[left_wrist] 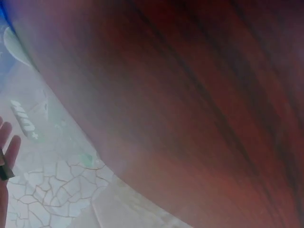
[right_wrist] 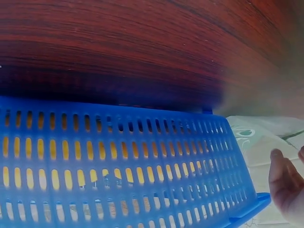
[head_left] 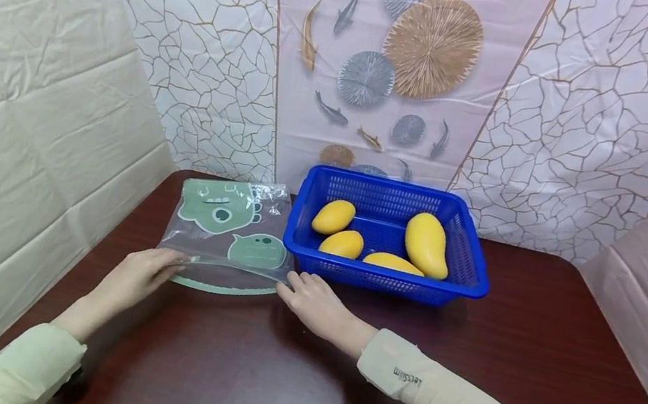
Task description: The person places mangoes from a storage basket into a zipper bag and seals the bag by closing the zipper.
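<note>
Clear plastic zip bag with green cartoon prints (head_left: 226,232) flat on desk (head_left: 283,379); my left hand (head_left: 135,278) and right hand (head_left: 317,305) press its near edge, fingers straight, gripping nothing.

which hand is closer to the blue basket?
Right. The right hand sits at the plastic bag's near right corner, just in front of the blue basket's front wall. The left hand is at the bag's left corner, farther away.

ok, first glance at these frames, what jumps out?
The bright blue slotted plastic basket at the back of the dark red wooden table, holding four yellow mangoes. Just left of it lies a clear zip bag with green cartoon faces; the left hand and right hand touch its near edge, one at each corner.
</note>
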A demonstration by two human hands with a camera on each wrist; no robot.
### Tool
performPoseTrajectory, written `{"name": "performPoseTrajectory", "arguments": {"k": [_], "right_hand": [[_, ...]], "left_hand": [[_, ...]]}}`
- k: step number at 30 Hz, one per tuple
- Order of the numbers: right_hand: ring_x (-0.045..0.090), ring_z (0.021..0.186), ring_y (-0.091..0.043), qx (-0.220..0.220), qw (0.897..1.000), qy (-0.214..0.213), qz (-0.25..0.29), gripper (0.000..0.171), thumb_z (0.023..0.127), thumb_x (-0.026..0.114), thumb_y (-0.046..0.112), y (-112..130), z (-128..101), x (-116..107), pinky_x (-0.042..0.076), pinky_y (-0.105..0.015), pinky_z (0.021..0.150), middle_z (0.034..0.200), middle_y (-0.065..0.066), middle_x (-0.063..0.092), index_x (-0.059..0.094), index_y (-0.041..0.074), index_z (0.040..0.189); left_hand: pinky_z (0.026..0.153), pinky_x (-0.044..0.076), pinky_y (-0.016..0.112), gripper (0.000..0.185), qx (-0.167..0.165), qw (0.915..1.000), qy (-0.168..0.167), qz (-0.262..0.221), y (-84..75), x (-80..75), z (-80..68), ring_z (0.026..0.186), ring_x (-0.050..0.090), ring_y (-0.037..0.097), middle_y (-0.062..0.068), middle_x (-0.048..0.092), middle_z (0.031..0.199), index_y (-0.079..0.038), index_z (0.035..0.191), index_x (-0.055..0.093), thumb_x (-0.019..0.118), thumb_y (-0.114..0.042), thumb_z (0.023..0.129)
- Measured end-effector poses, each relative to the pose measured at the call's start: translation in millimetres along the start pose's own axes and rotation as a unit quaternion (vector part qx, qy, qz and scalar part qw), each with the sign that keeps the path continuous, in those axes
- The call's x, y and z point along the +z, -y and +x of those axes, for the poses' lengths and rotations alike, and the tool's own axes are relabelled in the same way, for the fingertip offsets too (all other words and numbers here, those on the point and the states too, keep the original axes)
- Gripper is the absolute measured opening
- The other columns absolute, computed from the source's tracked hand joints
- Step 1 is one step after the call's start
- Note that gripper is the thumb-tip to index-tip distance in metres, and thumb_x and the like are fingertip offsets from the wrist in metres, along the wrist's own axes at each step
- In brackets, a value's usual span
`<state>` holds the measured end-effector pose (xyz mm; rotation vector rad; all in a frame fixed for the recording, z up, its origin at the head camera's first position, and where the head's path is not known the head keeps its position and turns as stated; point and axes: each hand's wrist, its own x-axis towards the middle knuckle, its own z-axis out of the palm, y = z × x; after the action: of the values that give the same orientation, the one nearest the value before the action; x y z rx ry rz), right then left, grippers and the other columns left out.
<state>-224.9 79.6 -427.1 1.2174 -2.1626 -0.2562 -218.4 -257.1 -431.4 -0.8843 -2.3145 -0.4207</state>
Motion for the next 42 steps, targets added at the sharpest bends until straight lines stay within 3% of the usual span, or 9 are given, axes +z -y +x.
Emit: {"name": "performPoseTrajectory", "arguments": {"k": [5,11,18,24,28,32,42], "right_hand": [[0.051,0.069,-0.018,0.004,1.000,-0.026,0.009,0.007,0.087,0.060,0.006,-2.8,-3.2,1.4,0.043,-0.025,0.059,0.088,-0.004,0.055,0.058,0.010,0.093],[0.052,0.070,-0.018,0.025,0.999,-0.033,0.034,0.012,0.085,0.063,0.005,-9.4,-6.8,-1.7,0.045,-0.025,0.061,0.084,-0.004,0.055,0.059,0.009,0.095],[0.056,0.076,-0.019,0.052,0.995,-0.039,0.073,0.019,0.081,0.067,0.008,-18.9,-11.7,-12.3,0.050,-0.026,0.067,0.088,-0.005,0.059,0.063,0.008,0.100],[0.058,0.081,-0.018,0.066,0.993,-0.032,0.091,0.022,0.082,0.068,0.009,-24.2,-14.5,-21.5,0.052,-0.026,0.073,0.092,-0.005,0.062,0.065,0.007,0.103],[0.058,0.081,-0.017,0.080,0.991,-0.032,0.104,0.022,0.080,0.070,0.009,-25.5,-17.8,-28.5,0.052,-0.025,0.072,0.091,-0.005,0.063,0.066,0.007,0.102],[0.058,0.080,-0.016,0.099,0.987,-0.029,0.120,0.023,0.081,0.071,0.010,-26.8,-22.2,-36.4,0.052,-0.024,0.072,0.091,-0.004,0.064,0.066,0.007,0.103],[0.058,0.080,-0.018,0.140,0.978,-0.031,0.151,0.021,0.084,0.068,0.009,-50.1,-32.4,-55.0,0.052,-0.029,0.073,0.091,-0.006,0.063,0.064,0.005,0.104]], "left_hand": [[0.067,0.049,0.029,0.018,-0.056,0.9983,-0.017,-0.009,0.8,1.0,-4.4,0.075,0.066,0.015,0.000,0.071,0.080,-0.008,0.085,0.072,0.079,-0.002,0.069],[0.065,0.054,0.031,0.019,-0.135,0.9887,0.036,-0.055,-1.6,-2.3,-3.1,0.079,0.069,0.018,0.004,0.074,0.088,-0.008,0.093,0.075,0.074,0.001,0.075],[0.062,0.048,0.025,0.028,-0.145,0.9835,0.068,-0.083,-0.8,-4.5,0.5,0.079,0.064,0.007,0.007,0.073,0.096,-0.009,0.102,0.074,0.068,0.005,0.079],[0.059,0.043,0.014,0.025,-0.171,0.9776,0.059,-0.107,-0.4,-4.5,-2.7,0.069,0.056,-0.002,0.009,0.074,0.093,-0.006,0.101,0.073,0.068,0.005,0.079],[0.067,0.046,0.006,0.026,-0.168,0.9720,0.048,-0.157,0.8,-3.3,-4.0,0.082,0.064,0.000,0.012,0.073,0.095,-0.001,0.102,0.071,0.065,0.010,0.080],[0.071,0.048,0.008,0.027,-0.166,0.9616,0.056,-0.212,2.9,-3.2,-5.6,0.088,0.065,0.002,0.015,0.071,0.098,0.000,0.104,0.067,0.062,0.013,0.081],[0.071,0.046,0.004,0.022,-0.216,0.9510,0.077,-0.207,0.7,-9.9,-5.8,0.090,0.057,-0.012,0.017,0.071,0.101,0.001,0.104,0.070,0.067,0.003,0.082]]}}
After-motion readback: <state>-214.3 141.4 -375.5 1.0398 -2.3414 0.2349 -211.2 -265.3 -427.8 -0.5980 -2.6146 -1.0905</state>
